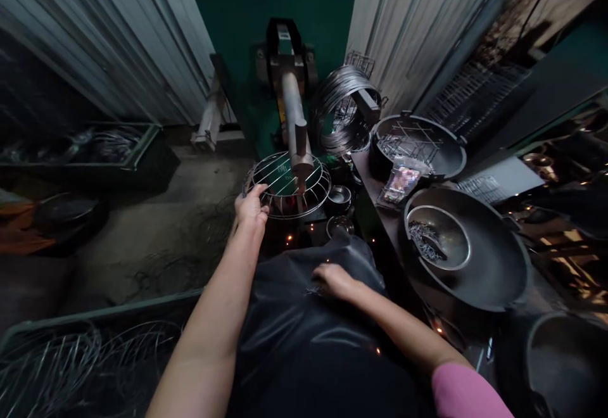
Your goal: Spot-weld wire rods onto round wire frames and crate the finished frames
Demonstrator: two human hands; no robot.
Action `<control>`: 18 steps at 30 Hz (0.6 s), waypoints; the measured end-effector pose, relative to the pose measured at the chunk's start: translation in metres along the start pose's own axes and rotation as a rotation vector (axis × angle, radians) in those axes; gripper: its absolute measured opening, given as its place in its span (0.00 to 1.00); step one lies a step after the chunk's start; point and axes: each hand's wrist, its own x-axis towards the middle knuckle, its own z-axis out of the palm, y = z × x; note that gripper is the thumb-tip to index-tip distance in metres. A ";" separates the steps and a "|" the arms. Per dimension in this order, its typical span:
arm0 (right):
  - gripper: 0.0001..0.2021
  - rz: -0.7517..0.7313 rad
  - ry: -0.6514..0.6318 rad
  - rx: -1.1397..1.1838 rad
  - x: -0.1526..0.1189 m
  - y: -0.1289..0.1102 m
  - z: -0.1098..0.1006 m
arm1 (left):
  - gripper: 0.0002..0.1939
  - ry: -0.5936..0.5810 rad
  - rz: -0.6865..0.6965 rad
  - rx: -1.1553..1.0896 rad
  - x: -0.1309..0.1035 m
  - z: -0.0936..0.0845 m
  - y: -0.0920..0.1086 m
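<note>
My left hand is closed on the near left rim of a round wire basket, made of two hoops joined by thin rods. The basket sits around the tip of a thick metal electrode on a green spot welder. Low over the dark apron on my lap, my right hand is curled, with small wire pieces showing at its underside. Sparks glow around the basket and the apron.
To the right stand a black pan holding a steel bowl of small metal pieces, and another pan with wire frames. A wire coil hangs beside the welder. Green bins with wire parts stand on the left.
</note>
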 end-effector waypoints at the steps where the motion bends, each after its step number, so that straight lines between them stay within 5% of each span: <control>1: 0.08 0.004 -0.097 -0.104 -0.001 0.000 0.012 | 0.14 0.006 0.003 -0.001 -0.001 0.000 0.000; 4: 0.08 0.007 -0.261 -0.346 0.003 -0.003 0.041 | 0.14 0.014 0.008 -0.007 -0.003 0.001 -0.002; 9: 0.09 -0.038 -0.247 -0.504 -0.003 -0.014 0.062 | 0.16 -0.066 -0.107 0.010 0.000 -0.008 0.007; 18: 0.11 0.056 -0.375 -0.305 -0.008 -0.007 0.041 | 0.08 -0.337 -0.348 0.290 0.031 -0.014 0.035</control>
